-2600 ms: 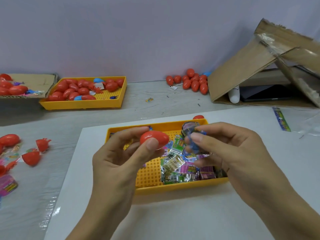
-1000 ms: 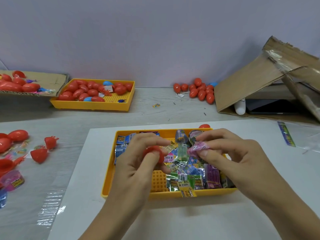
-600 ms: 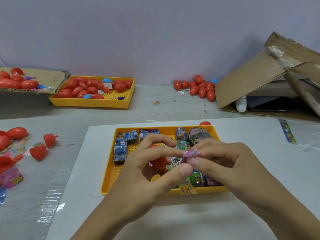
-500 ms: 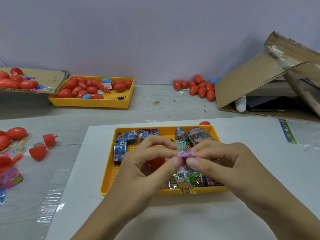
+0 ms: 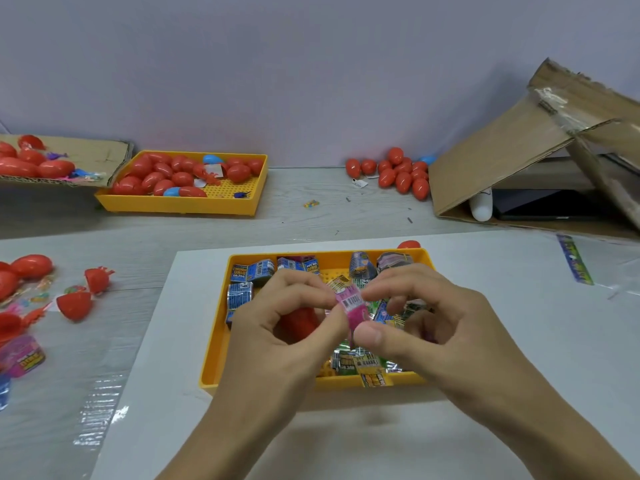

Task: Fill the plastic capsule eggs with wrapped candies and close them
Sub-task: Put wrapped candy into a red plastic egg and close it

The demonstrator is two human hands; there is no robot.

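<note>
A yellow tray [image 5: 216,344] of several wrapped candies [image 5: 251,271] sits on a white sheet in front of me. Both hands hover over it. My left hand [image 5: 284,327] cups a red capsule egg [image 5: 299,323] in its palm, mostly hidden by the fingers, while its thumb and forefinger pinch a pink wrapped candy [image 5: 353,306]. My right hand [image 5: 426,323] pinches the same pink candy from the other side, thumb below and fingers above. I cannot tell whether the egg is open or closed.
A second yellow tray [image 5: 242,206] of red and blue eggs stands at the back left beside a cardboard sheet [image 5: 86,154] with more eggs. Red eggs [image 5: 398,174] pile at the back centre. A cardboard box [image 5: 502,161] lies at right. Egg halves [image 5: 74,304] and toys lie at left.
My right hand picked a pink candy from the tray and brought it to my left hand. Both hands now pinch it, and the red egg has slid into my left palm.
</note>
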